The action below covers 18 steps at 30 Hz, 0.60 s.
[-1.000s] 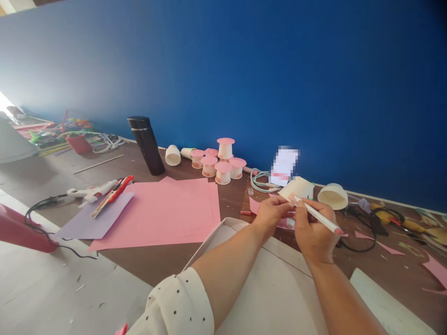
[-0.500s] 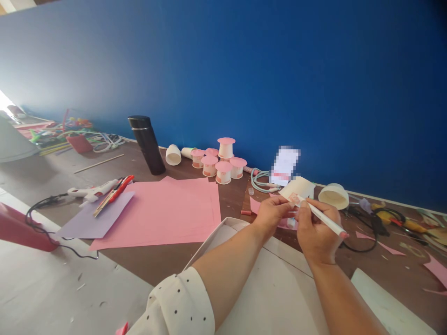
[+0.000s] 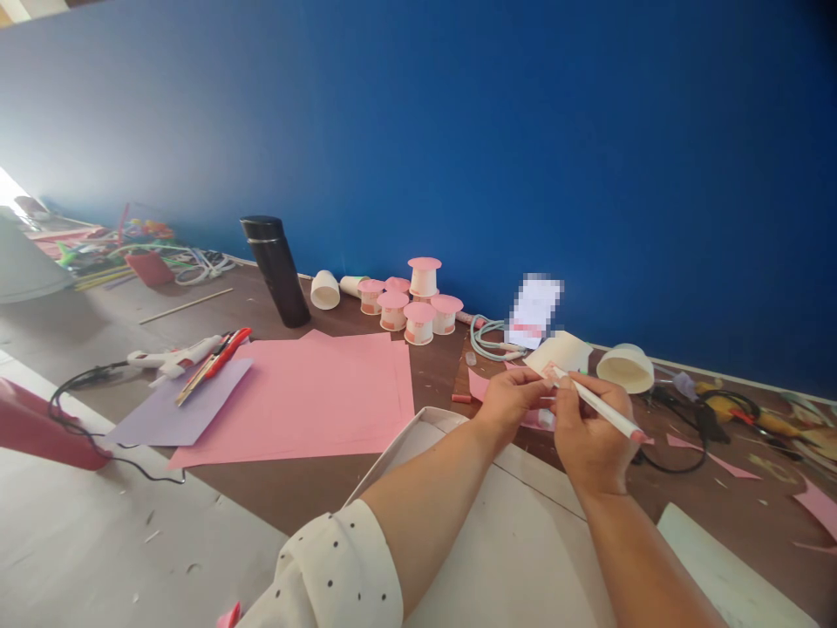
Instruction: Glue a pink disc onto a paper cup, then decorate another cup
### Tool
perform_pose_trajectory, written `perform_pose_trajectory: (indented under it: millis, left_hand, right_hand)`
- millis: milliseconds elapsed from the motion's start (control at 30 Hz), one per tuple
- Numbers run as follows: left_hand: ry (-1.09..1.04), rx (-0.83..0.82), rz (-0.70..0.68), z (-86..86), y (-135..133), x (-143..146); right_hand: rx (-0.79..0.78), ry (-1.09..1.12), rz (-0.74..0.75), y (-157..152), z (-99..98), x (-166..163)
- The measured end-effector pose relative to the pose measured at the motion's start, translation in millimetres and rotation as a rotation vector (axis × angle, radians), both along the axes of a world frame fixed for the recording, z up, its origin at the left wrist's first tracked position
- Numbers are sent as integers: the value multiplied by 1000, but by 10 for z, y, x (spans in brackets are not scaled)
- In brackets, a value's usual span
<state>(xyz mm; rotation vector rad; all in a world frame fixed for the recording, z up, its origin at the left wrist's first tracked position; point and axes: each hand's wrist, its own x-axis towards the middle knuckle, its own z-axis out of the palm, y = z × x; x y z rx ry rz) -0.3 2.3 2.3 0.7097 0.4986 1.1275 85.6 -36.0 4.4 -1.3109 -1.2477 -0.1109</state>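
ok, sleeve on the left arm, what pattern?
White with small black dots; the sleeve shows in the head view, bottom centre.

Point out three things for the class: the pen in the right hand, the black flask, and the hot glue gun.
pen (image 3: pixel 598 408), head view, on the middle of its white barrel.
black flask (image 3: pixel 277 277), head view, on the middle of its body.
hot glue gun (image 3: pixel 175 358), head view, on its white body.

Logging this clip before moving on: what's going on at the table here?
A person works over a cluttered craft table. The left hand pinches a small paper cup, tipped on its side, and the right hand holds a white pen with its tip at the cup. Farther back stand small cups topped with pink discs and a black flask; pink paper sheets lie to the left.
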Motion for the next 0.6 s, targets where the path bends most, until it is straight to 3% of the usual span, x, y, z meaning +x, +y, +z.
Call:
perform_pose_trajectory:
  millis: [600]
  left_hand:
    - [-3,-9,13,-40,29,17]
  right_hand:
    - [-35,2,-33,-6,14,3]
